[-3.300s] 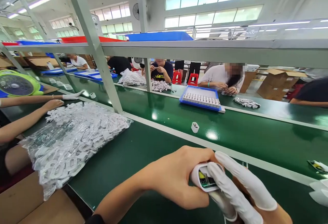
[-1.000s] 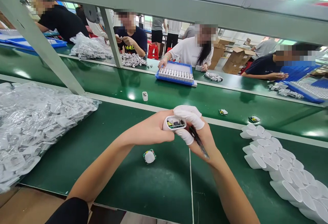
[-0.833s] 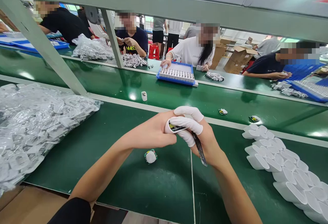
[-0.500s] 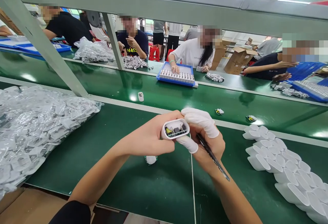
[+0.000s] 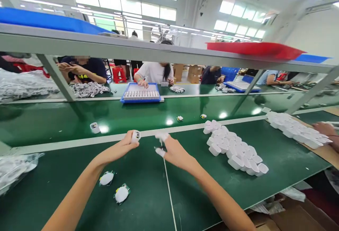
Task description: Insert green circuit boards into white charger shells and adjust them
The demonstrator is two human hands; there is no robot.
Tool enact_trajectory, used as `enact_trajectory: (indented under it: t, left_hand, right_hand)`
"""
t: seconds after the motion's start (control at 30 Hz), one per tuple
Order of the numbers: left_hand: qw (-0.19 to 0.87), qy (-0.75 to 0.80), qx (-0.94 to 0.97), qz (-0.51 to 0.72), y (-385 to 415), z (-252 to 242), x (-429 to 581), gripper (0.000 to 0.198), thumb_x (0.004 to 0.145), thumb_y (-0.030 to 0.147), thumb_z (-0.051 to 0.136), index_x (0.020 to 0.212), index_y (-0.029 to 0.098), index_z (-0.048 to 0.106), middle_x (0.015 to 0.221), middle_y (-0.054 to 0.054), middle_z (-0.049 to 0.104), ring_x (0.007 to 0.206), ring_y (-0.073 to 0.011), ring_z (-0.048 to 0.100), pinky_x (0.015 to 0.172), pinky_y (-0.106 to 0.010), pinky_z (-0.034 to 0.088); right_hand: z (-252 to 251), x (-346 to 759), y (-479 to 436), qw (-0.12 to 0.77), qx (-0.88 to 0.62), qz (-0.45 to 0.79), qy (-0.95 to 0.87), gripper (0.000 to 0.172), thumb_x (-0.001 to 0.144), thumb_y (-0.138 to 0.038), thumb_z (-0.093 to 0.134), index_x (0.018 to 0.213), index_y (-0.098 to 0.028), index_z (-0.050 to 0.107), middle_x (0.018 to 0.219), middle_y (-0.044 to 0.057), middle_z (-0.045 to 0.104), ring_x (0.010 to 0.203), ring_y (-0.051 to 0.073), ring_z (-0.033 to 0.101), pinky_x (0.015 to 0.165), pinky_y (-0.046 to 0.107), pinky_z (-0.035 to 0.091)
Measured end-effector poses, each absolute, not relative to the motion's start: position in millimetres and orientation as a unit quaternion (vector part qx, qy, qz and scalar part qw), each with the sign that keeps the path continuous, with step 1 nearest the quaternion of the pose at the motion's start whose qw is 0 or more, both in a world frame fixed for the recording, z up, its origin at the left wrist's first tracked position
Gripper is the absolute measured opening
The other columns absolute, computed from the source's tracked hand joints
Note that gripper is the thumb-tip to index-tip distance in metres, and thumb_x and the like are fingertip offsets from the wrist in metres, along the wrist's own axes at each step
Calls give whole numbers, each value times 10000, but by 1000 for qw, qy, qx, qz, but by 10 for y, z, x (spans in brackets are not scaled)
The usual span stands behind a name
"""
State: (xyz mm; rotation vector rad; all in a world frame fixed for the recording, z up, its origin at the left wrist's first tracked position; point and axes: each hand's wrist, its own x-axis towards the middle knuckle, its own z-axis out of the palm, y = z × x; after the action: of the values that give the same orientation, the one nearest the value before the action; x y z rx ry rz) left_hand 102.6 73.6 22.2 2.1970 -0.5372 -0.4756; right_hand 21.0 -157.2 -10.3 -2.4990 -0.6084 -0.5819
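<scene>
My left hand is closed around a white plastic charger housing, its open end facing me with dark circuit parts inside. To its right, apart from the housing, is my right hand, with white finger cots on its fingertips. Thumb and forefinger are spread, and a slender black tool like tweezers shows partly between them; most of it is hidden. Below my left forearm lie two small circuit boards, one with a white round pad and another like it.
White empty housings stand clustered at right, with another group beyond, near a co-worker's hand. On the green belt sit a filled housing and two boards. A plastic bag lies left. A shelf beam crosses overhead.
My hands have come apart; the left still holds the housing, and the right has let go of it. The view has swung up and right, showing a second circuit board on the bench.
</scene>
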Motion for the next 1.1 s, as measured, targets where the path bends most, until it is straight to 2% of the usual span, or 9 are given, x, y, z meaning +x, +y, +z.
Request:
enact_trajectory:
  t: [0.07,0.13,0.27,0.33,0.4,0.47,0.53,0.77,1.1]
  left_hand:
    - [394,-183,887,-153,556,40,1269,402,879,328,507,1246,172,463,1212,-95,581,1110,-226,567,957,-343,468]
    - [381,-160,902,-121,356,-106,1495,357,906,285,548,1229,145,494,1189,-105,598,1107,-229,585,963,-398,482]
    - [337,-130,930,-71,48,-266,1834,337,929,355,604,1198,154,570,1211,-93,601,1064,-232,610,911,-449,531]
    - [311,-116,942,-55,-34,-301,1935,338,935,365,599,1198,155,575,1190,-90,610,1024,-220,624,880,-430,548]
    - [283,-102,953,-41,-81,-328,2000,332,937,369,596,1188,152,578,1163,-86,619,992,-209,631,856,-413,556]
    - [254,-87,963,-29,-105,-349,2047,331,936,381,593,1172,149,583,1143,-83,624,970,-202,633,844,-403,554]
    - [220,-66,973,-17,-106,-362,2090,345,930,401,596,1164,148,583,1135,-84,624,978,-208,628,861,-415,541]
    - [140,26,989,34,174,-320,2184,419,928,457,578,1206,144,563,1182,-116,611,1095,-265,590,954,-492,481]
    - [209,73,975,6,705,-52,2003,354,936,363,594,1216,150,560,1195,-98,610,1016,-220,630,880,-428,545]
  right_hand:
    - [-343,-42,-1763,200,-930,-213,-221,224,812,-100,573,1010,-202,587,843,35,599,533,170,589,490,282,505]
    - [-557,-281,-1913,164,-933,-217,-236,285,759,-53,503,972,-218,595,844,65,630,602,242,646,505,336,549]
    - [-710,-589,-2236,128,-931,-238,-244,440,720,-74,526,1104,-277,591,1075,107,696,950,347,692,714,466,630]
    - [-654,-702,-2497,113,-939,-259,-196,405,778,-97,501,1129,-280,587,1132,118,686,1015,341,678,776,493,619]
    - [-571,-822,-2820,87,-952,-269,-116,257,848,-123,430,999,-227,610,1069,151,684,970,345,679,755,515,604]
    - [-509,-939,-3139,53,-961,-270,-23,210,844,-130,385,765,-207,564,824,155,646,770,348,665,595,488,571]
    - [-486,-1022,-3377,21,-964,-259,61,203,808,-136,390,647,-229,471,693,131,562,633,329,608,468,414,487]
    - [-568,-916,-3488,-16,-973,-157,169,181,783,-91,467,661,-224,462,702,52,506,598,229,556,488,282,359]
    - [-480,-614,-3421,21,-987,-130,95,239,766,-139,468,555,-234,411,572,22,489,473,203,520,437,263,257]
